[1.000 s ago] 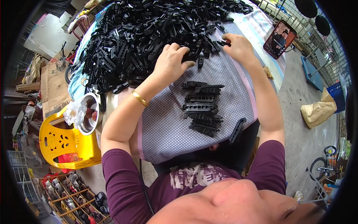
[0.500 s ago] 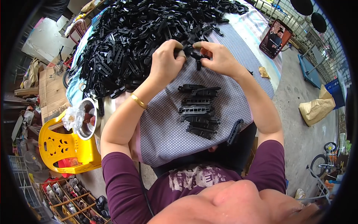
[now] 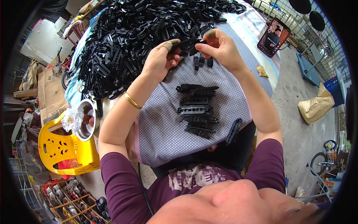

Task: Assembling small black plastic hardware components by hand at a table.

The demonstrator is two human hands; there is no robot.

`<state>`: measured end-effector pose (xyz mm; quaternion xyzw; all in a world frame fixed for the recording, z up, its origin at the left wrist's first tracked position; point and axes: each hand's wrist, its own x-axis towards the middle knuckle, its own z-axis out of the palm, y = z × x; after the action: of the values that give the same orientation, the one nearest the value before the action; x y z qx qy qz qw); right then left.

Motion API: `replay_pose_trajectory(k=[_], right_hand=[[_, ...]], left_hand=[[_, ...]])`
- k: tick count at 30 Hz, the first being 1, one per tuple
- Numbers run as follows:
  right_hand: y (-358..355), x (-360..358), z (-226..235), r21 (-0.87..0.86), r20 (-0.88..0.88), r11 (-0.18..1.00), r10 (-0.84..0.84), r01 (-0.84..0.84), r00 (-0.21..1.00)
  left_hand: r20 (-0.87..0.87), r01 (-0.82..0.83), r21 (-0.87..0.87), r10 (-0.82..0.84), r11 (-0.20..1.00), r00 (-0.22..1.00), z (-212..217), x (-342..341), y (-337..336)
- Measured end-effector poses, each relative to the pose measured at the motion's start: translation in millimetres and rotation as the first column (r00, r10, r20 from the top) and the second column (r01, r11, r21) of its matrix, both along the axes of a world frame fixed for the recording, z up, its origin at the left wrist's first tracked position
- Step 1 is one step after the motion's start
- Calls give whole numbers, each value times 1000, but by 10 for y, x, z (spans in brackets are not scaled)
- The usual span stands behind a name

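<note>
Between my two hands is a long black plastic piece (image 3: 187,44), held over the near edge of a big heap of similar black plastic parts (image 3: 126,44). My left hand (image 3: 158,61) pinches its left end between thumb and forefinger. At its right end, my right hand (image 3: 222,48) grips with thumb and forefinger, which hide part of it. Covers sit on some fingertips. Just below my hands, a few black pieces (image 3: 203,61) lie on the dotted cloth (image 3: 160,142). Nearer to me is a stacked row of slotted black pieces (image 3: 197,110), with a single slotted piece (image 3: 234,130) at the cloth's edge.
A phone (image 3: 274,37) stands at the table's right side, near a brown scrap (image 3: 262,71). On the left, a metal bowl (image 3: 89,130) and a plastic bag (image 3: 72,119) rest by a yellow chair (image 3: 56,149). A tan sack (image 3: 315,106) is on the floor at right.
Both hands have moved slightly away from me, and the right one has risen and turned. The black piece now spans between them, and the pieces below my hands show more plainly.
</note>
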<state>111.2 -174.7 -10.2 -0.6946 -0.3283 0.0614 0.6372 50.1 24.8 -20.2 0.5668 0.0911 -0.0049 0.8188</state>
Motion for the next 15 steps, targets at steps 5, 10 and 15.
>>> replay_pose_trajectory(k=[5,10,15], right_hand=[[54,-46,-48,67,-31,997,-40,42,999],[65,-66,-53,70,0,993,-91,91,996],[87,-92,-60,45,11,995,-93,92,996]], left_hand=[[90,131,27,-133,991,987,-5,-75,-155],[74,186,98,-194,978,978,73,-112,-189],[255,70,442,-200,894,946,31,-143,-213]])
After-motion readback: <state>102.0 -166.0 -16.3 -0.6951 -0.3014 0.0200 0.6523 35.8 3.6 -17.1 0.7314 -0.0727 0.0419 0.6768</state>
